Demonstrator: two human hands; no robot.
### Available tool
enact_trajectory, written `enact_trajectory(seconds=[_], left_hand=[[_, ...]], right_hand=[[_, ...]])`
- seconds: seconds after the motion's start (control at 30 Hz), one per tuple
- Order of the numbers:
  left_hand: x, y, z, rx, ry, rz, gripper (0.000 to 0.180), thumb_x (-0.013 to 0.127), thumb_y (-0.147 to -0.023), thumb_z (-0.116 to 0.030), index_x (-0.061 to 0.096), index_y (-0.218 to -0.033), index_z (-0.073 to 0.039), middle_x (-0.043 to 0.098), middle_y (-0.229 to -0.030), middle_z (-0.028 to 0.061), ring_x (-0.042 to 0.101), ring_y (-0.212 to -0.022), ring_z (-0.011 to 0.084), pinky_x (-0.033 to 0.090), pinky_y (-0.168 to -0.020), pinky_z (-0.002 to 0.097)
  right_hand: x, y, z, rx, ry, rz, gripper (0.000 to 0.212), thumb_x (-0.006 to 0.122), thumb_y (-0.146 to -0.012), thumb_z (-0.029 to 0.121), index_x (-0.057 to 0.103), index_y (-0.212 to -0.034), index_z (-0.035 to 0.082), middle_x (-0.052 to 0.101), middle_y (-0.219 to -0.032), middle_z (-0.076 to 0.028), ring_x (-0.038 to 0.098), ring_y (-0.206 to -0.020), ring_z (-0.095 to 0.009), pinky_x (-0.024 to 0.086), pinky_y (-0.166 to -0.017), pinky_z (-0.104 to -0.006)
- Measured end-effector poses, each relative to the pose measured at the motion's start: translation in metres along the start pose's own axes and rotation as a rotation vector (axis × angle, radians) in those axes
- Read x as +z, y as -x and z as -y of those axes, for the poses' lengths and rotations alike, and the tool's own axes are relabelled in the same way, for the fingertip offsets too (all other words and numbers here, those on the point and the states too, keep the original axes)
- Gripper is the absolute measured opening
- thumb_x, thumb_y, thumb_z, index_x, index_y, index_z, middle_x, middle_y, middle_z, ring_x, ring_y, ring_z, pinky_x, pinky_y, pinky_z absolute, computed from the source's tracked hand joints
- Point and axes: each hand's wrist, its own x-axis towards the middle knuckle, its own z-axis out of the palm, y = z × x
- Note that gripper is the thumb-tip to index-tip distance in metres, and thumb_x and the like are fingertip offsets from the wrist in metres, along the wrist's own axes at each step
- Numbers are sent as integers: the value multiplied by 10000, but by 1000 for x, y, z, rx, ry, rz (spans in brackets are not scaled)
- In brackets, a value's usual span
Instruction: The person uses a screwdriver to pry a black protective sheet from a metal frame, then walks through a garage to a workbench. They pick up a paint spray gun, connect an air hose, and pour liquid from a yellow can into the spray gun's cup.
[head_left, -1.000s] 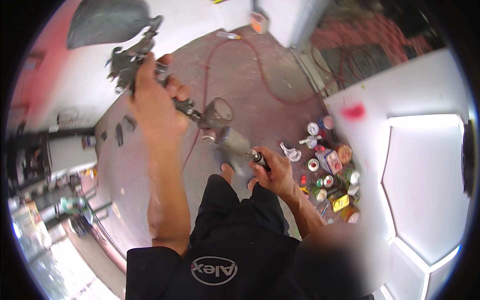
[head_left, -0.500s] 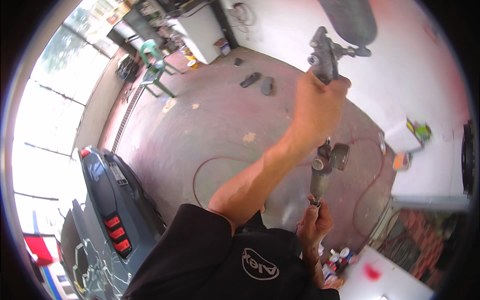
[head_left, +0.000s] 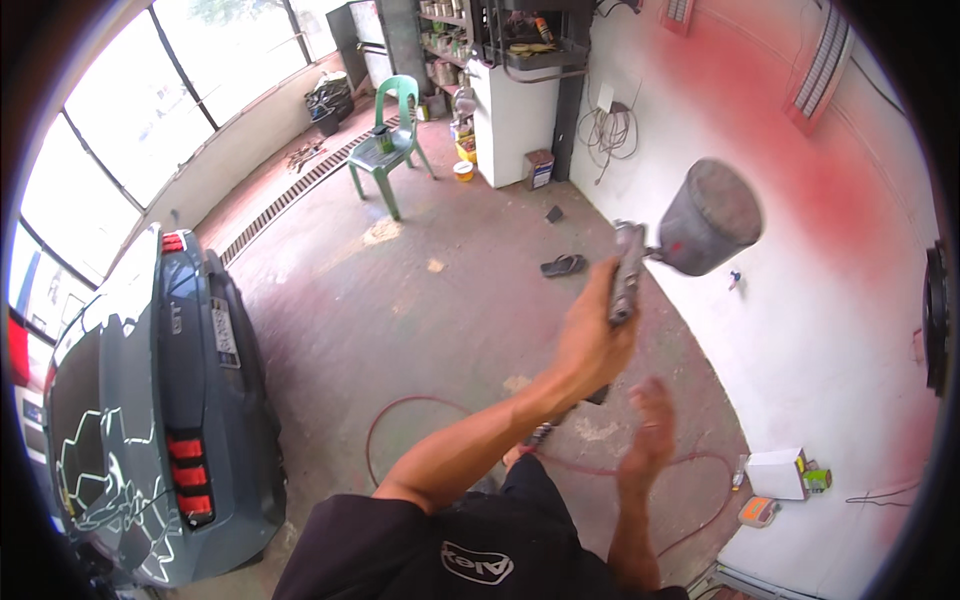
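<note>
My left hand point(head_left: 590, 335) is closed around the body of a grey metal spray gun point(head_left: 628, 265), held out in front of me at right of centre. A dark grey paint cup point(head_left: 708, 220) is attached to the gun and tilts to the right. Under my wrist a small dark fitting point(head_left: 598, 395) shows in part. A metal hose fitting point(head_left: 541, 434) hangs just below my left forearm. My right hand point(head_left: 653, 430) is raised to the right of it, apart from the gun. Its fingers are blurred but look spread, with nothing seen in them.
A grey car point(head_left: 180, 400) stands at left. A green plastic chair point(head_left: 385, 155) stands far ahead. A red hose point(head_left: 400, 403) loops over the floor, and a dark sandal point(head_left: 563, 265) lies beyond. A white wall point(head_left: 700, 320) with red overspray runs along the right, boxes point(head_left: 778, 474) at its foot.
My view has swung up and left. The spray gun has come lower and its cup has turned. My right hand has let go of the fitting beneath the gun.
</note>
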Motion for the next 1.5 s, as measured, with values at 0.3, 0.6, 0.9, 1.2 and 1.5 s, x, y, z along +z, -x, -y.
enact_trajectory(seconds=[0.3,0.6,0.9,1.2,1.5], left_hand=[[-96,-55,88,-167,-205,36,545,630,-895,-61,505,-1424,-23,666,-1140,230,656,-1045,438,512,-908,461],[-232,-142,171,-132,-278,-251,615,632,-886,-84,434,-1467,-34,593,-1326,254,620,-1085,511,531,-868,566],[-504,-287,217,-169,-287,-603,440,648,-983,-185,496,-1377,-60,653,-1044,240,656,-914,477,510,-778,508],[-743,-440,258,-230,-465,-667,526,585,-1056,-435,481,-1375,-29,623,-1163,237,656,-971,466,495,-807,533],[-950,-586,352,-312,-790,-412,675,643,-998,-432,444,-1477,1,526,-1366,280,517,-1297,471,413,-1070,545]], right_hand=[[97,-280,70,-556,227,378,580,672,-982,460,652,-1350,12,607,-1435,-187,489,-1411,-422,387,-1160,-511],[353,-344,72,-544,27,508,248,741,-911,149,731,-1134,40,716,-1196,-123,647,-1173,-323,526,-990,-425],[660,-404,191,-519,-399,453,465,622,-1002,194,572,-1420,-4,627,-1406,-171,556,-1349,-322,308,-1220,-471],[931,-348,176,-75,-518,1025,818,785,-836,126,371,-1522,-38,513,-1440,-247,496,-1356,-361,384,-1154,-435],[1254,-367,188,395,-1136,942,472,733,-943,143,520,-1340,1,629,-1181,-117,610,-1072,-203,519,-896,-369]])
